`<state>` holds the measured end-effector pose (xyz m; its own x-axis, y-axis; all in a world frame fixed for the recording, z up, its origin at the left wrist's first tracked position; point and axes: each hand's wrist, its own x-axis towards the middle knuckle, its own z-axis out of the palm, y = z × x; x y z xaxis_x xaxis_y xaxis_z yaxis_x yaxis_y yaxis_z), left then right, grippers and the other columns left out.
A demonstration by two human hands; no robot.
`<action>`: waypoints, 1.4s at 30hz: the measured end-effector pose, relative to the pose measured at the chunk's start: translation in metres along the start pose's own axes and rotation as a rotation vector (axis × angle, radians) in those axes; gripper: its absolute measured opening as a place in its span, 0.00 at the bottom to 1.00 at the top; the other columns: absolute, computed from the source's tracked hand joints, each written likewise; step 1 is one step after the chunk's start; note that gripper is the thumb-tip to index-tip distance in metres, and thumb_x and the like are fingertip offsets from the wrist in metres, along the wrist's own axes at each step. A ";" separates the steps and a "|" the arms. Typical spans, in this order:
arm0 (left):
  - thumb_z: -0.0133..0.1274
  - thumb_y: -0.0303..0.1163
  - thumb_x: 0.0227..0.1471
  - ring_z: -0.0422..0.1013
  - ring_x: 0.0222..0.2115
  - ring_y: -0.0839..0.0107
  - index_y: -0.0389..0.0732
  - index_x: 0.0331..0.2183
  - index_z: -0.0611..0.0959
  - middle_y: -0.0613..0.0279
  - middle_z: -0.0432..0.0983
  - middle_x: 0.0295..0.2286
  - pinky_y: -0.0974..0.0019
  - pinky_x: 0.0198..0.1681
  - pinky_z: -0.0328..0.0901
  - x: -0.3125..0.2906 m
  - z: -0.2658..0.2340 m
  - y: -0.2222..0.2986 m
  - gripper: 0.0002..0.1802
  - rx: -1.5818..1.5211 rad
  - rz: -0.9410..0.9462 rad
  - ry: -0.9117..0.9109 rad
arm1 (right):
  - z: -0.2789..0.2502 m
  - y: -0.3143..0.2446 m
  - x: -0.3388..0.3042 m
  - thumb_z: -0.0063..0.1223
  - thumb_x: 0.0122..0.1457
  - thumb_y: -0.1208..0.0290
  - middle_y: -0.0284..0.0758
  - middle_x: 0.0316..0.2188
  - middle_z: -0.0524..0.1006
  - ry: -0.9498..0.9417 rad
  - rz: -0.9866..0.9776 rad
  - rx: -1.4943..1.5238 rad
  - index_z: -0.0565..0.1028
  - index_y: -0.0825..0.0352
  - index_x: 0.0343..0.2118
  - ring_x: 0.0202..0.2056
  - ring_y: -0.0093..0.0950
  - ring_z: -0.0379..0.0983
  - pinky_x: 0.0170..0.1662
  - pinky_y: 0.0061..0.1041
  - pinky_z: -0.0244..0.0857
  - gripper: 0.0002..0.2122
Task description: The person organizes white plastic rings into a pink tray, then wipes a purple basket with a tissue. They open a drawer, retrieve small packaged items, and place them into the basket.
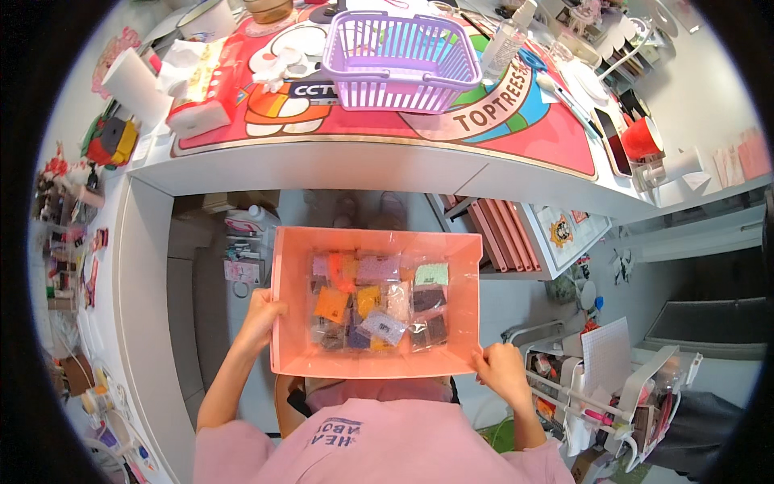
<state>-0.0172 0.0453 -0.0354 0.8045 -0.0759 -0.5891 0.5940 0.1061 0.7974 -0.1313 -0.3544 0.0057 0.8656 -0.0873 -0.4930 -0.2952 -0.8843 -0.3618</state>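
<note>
A peach-coloured plastic drawer bin [375, 368] is held level in front of my body. My left hand [260, 319] grips its left wall, thumb over the rim. At the lower right corner, my right hand [500, 369] is closed on the edge. Inside lie several small clear bags of what look like tiny beads. An orange bag [330, 304], a mint green bag [431, 275] and a lavender bag [381, 327] show among yellow, pink and dark ones. Some bags overlap, so those underneath are partly hidden.
Beyond the bin is a white desk [314, 165] with a colourful mat [544, 145]. On it stand a purple basket [403, 97], a red tissue pack [205, 113] and a spray bottle [509, 40]. An open drawer unit [536, 234] is right of the bin; a white cart [613, 395] stands lower right.
</note>
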 end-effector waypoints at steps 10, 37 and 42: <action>0.45 0.20 0.40 0.67 0.18 0.81 0.34 0.22 0.76 0.68 0.71 0.20 0.75 0.20 0.60 0.053 0.011 0.044 0.05 0.025 0.138 0.027 | -0.034 -0.021 0.052 0.45 0.57 0.65 0.36 0.08 0.73 0.159 -0.095 -0.067 0.75 0.70 0.12 0.13 0.30 0.73 0.23 0.27 0.69 0.20; 0.63 0.28 0.33 0.72 0.32 0.54 0.33 0.32 0.80 0.45 0.75 0.29 0.59 0.34 0.65 0.104 0.107 0.040 0.18 1.232 0.512 -0.830 | 0.017 -0.121 0.192 0.60 0.41 0.67 0.46 0.26 0.76 -0.359 -0.669 -0.295 0.76 0.72 0.23 0.30 0.43 0.73 0.33 0.38 0.65 0.12; 0.59 0.23 0.36 0.70 0.19 0.72 0.37 0.21 0.80 0.57 0.75 0.17 0.69 0.24 0.64 0.015 0.120 0.214 0.04 1.011 1.070 -0.447 | -0.166 -0.173 0.128 0.56 0.44 0.78 0.41 0.25 0.74 0.189 -1.018 0.046 0.76 0.70 0.26 0.26 0.37 0.71 0.32 0.31 0.64 0.04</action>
<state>0.1222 -0.0521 0.1417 0.6667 -0.7064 0.2378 -0.6395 -0.3782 0.6694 0.0979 -0.2883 0.1363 0.7621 0.6177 0.1941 0.6004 -0.5618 -0.5692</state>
